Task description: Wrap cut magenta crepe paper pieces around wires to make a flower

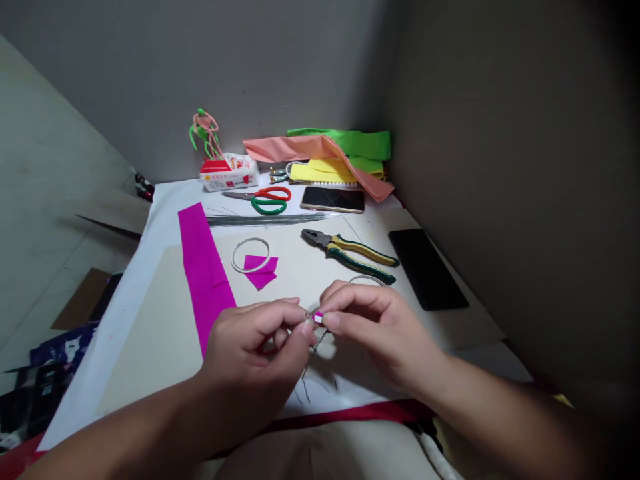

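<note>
We note a small magenta paper scrap (317, 318) at the top of a thin twisted wire (316, 348), held in the air above the lower middle of the work surface. The left hand (250, 353) and right hand (380, 327) meet there, fingertips pressed together in a pinch on scrap and wire; the fingers probably hide the exact contact. At 1 o'clock lie green-and-yellow-handled pliers (347, 257). At 11 o'clock, a wire ring (251, 255) sits beside cut magenta paper (260, 273). A long magenta paper strip (204, 273) lies at 10 o'clock, and red-and-green scissors (257, 199) lie farther out at 12 o'clock.
</note>
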Tool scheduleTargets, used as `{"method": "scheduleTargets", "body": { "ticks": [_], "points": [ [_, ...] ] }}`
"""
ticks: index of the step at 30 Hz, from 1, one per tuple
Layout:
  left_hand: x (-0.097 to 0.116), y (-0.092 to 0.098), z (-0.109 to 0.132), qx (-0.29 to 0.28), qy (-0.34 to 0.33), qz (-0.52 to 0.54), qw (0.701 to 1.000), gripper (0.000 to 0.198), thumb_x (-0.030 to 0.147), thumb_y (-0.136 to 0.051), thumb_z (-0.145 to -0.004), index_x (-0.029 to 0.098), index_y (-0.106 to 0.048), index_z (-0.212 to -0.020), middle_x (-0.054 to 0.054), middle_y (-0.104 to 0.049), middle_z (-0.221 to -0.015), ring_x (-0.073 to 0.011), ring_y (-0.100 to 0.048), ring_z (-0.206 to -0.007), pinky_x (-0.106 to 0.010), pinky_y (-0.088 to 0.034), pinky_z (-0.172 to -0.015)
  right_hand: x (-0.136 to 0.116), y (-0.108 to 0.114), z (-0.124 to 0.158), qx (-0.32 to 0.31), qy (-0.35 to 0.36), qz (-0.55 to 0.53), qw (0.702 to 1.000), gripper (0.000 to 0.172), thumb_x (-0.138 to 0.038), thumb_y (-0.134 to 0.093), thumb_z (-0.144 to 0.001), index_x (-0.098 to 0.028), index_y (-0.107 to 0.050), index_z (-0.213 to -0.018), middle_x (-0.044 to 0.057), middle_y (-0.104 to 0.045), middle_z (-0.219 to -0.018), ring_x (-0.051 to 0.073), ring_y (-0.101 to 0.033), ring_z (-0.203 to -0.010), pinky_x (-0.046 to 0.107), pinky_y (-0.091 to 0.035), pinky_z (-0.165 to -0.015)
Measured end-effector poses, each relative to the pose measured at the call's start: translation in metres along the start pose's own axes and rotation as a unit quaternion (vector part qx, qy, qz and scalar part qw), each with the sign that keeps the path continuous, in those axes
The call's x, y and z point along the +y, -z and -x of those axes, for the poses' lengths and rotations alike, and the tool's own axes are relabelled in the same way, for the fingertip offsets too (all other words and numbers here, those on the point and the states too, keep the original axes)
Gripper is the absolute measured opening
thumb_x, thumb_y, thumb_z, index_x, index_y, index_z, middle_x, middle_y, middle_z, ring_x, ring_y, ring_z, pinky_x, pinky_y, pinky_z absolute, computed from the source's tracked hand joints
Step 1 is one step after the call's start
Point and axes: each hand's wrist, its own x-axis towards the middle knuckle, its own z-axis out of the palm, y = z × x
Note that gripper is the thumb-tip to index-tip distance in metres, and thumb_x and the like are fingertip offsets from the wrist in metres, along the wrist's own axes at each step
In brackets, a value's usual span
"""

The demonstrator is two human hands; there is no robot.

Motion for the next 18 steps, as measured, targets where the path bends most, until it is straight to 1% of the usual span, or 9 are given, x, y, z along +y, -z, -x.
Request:
{"method": "scheduleTargets", "body": {
  "ticks": [2,3,6,7,9,11,13,15,18],
  "points": [
    [0.000,0.000,0.000,-0.013,0.022,0.025,0.999,0.017,0.013,-0.059,-0.078,0.019,-0.068,-0.064,0.002,-0.070,-0.055,-0.0110,-0.060,-0.039,-0.018,-0.047,-0.035,0.000,0.001,0.000,-0.004,-0.009,-0.004,1.000,0.005,-0.018,-0.069,-0.081,-0.018,-0.071,-0.076,0.000,-0.068,-0.076,0.011,-0.063,-0.074,0.024,-0.050,-0.072],
    [-0.001,0.000,0.001,-0.018,0.031,0.033,0.999,0.017,0.013,-0.058,-0.078,0.018,-0.068,-0.065,0.001,-0.069,-0.054,-0.0103,-0.057,-0.037,-0.018,-0.044,-0.032,-0.001,0.001,0.000,-0.005,-0.018,-0.003,1.000,0.005,-0.019,-0.070,-0.081,-0.018,-0.071,-0.076,0.000,-0.068,-0.075,0.011,-0.063,-0.073,0.024,-0.050,-0.072],
    [-0.005,0.001,0.001,-0.037,0.035,0.036,0.998,0.016,0.013,-0.059,-0.079,0.018,-0.067,-0.066,0.002,-0.066,-0.051,-0.0094,-0.054,-0.036,-0.018,-0.042,-0.032,-0.003,0.001,0.000,0.008,-0.025,0.032,0.999,0.004,-0.022,-0.072,-0.079,-0.018,-0.070,-0.080,0.000,-0.069,-0.075,0.012,-0.063,-0.071,0.025,-0.050,-0.068],
    [-0.006,0.002,0.001,-0.041,0.032,0.032,0.998,0.015,0.013,-0.059,-0.079,0.019,-0.067,-0.067,0.002,-0.065,-0.051,-0.0094,-0.054,-0.037,-0.018,-0.043,-0.034,-0.004,0.000,0.000,0.021,-0.007,0.061,0.998,0.005,-0.022,-0.072,-0.079,-0.018,-0.070,-0.082,0.001,-0.070,-0.077,0.013,-0.063,-0.072,0.025,-0.050,-0.068],
    [-0.008,0.003,0.001,-0.046,0.023,0.022,0.998,0.014,0.013,-0.060,-0.079,0.019,-0.067,-0.069,0.003,-0.065,-0.052,-0.0095,-0.055,-0.039,-0.019,-0.044,-0.036,-0.007,0.000,0.001,0.050,0.067,0.138,0.987,0.004,-0.019,-0.070,-0.080,-0.018,-0.070,-0.084,0.002,-0.069,-0.079,0.014,-0.063,-0.075,0.028,-0.050,-0.070],
    [-0.008,0.004,0.000,-0.045,0.010,0.011,0.999,0.014,0.013,-0.060,-0.079,0.019,-0.067,-0.068,0.003,-0.064,-0.051,-0.0096,-0.054,-0.039,-0.019,-0.043,-0.036,-0.010,0.000,0.001,0.060,0.168,0.221,0.959,0.004,-0.014,-0.068,-0.079,-0.017,-0.069,-0.081,0.003,-0.068,-0.076,0.015,-0.062,-0.074,0.031,-0.049,-0.071],
    [-0.007,0.003,0.000,-0.046,-0.008,-0.003,0.999,0.015,0.014,-0.059,-0.079,0.018,-0.066,-0.066,0.003,-0.061,-0.048,-0.0095,-0.054,-0.039,-0.019,-0.041,-0.037,-0.012,0.000,0.001,0.046,0.243,0.286,0.926,0.005,-0.011,-0.067,-0.078,-0.015,-0.069,-0.079,0.004,-0.067,-0.071,0.016,-0.060,-0.070,0.033,-0.048,-0.071],
    [-0.005,0.003,-0.001,-0.053,-0.018,-0.023,0.998,0.017,0.014,-0.058,-0.079,0.017,-0.066,-0.064,0.003,-0.059,-0.047,-0.0089,-0.053,-0.040,-0.019,-0.040,-0.039,-0.014,0.000,0.001,0.034,0.267,0.320,0.908,0.006,-0.010,-0.066,-0.078,-0.015,-0.070,-0.079,0.005,-0.067,-0.069,0.016,-0.060,-0.067,0.034,-0.047,-0.069],
    [-0.003,0.001,-0.001,-0.074,-0.023,-0.058,0.995,0.020,0.012,-0.056,-0.078,0.016,-0.065,-0.060,0.003,-0.058,-0.046,-0.0076,-0.051,-0.041,-0.018,-0.037,-0.040,-0.014,0.000,0.000,0.027,0.246,0.331,0.910,0.008,-0.009,-0.065,-0.079,-0.014,-0.070,-0.078,0.005,-0.068,-0.069,0.015,-0.061,-0.066,0.032,-0.048,-0.068]
  ]
}}
